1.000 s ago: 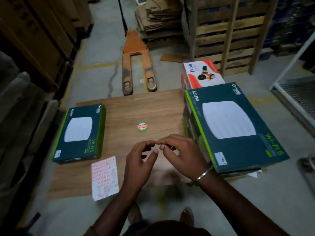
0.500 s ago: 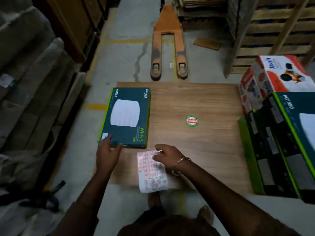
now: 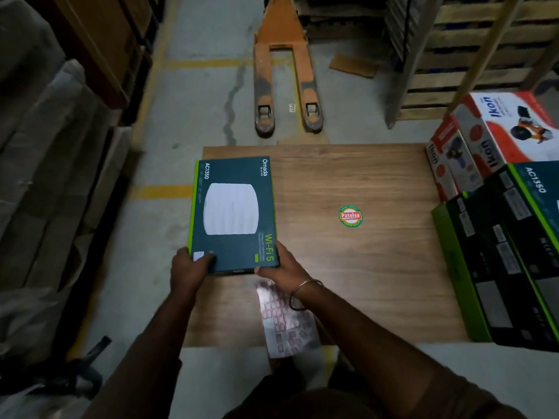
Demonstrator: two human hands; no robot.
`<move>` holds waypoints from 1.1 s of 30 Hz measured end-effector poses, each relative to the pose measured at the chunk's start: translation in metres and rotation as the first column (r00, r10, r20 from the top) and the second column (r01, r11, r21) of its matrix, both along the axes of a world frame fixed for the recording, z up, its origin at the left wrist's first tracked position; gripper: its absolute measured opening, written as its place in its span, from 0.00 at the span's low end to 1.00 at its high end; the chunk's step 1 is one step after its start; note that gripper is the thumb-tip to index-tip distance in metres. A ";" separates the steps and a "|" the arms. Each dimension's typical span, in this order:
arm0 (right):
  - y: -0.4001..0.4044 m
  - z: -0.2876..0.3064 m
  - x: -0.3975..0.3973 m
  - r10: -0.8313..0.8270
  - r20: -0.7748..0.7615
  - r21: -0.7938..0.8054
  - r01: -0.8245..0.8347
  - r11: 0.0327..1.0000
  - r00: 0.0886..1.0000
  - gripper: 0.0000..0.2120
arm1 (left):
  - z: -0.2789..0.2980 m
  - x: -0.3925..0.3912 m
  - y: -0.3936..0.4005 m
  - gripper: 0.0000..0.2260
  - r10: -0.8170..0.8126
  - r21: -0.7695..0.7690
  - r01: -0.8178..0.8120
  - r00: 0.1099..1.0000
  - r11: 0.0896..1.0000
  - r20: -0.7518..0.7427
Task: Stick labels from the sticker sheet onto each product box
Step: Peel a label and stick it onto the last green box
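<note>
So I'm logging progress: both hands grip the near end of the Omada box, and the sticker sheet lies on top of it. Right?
Not quite. The head view shows both the left hand and the right hand on the near end of the Omada box, but the sticker sheet lies on the wooden board, nearer the person and under the right wrist, not on top of the box.

Wooden tabletop (image 3: pixel 348 267), round "Patelsa" sticker (image 3: pixel 350 216) near its middle. Beyond the tabletop's far edge, orange pallet jack (image 3: pixel 284 77) on the concrete floor (image 3: pixel 208 95). Far right of the tabletop, stacked wooden pallets (image 3: pixel 472 55). Left of the tabletop, brown cartons (image 3: pixel 90 40).
</note>
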State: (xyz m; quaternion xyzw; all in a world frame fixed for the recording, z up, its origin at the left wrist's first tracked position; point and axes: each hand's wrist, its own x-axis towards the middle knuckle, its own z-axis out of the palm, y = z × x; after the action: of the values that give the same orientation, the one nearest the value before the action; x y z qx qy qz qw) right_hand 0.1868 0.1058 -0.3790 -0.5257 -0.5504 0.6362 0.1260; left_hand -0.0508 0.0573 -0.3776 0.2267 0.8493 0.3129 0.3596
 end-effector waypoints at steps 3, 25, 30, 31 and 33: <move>0.009 0.004 0.008 -0.088 -0.007 0.023 0.088 0.996 0.996 0.33 | 0.002 0.015 0.005 0.29 0.002 0.027 -0.003 0.999 1.000 0.038; 0.015 0.008 0.261 -0.389 0.358 0.088 0.384 0.919 0.849 0.40 | -0.012 0.261 0.036 0.24 -0.338 0.035 0.337 0.925 0.941 0.174; 0.016 0.006 0.282 -0.307 0.445 0.082 0.303 0.950 0.841 0.39 | -0.013 0.263 0.022 0.22 -0.329 -0.005 0.337 0.922 0.942 0.204; 0.024 0.005 0.284 -0.293 0.433 0.080 0.287 0.954 0.852 0.39 | -0.007 0.262 0.030 0.22 -0.327 -0.018 0.337 0.925 0.941 0.193; 0.046 0.006 0.282 -0.280 0.393 0.103 0.260 0.960 0.876 0.40 | 0.001 0.261 0.055 0.30 -0.314 -0.025 0.323 0.933 0.946 0.177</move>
State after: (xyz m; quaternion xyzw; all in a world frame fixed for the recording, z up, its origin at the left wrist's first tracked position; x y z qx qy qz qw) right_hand 0.4691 0.1518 -0.3725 -0.7141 -0.5005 0.4770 0.1095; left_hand 0.2103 0.1128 -0.3763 0.3241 0.7755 0.2459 0.4827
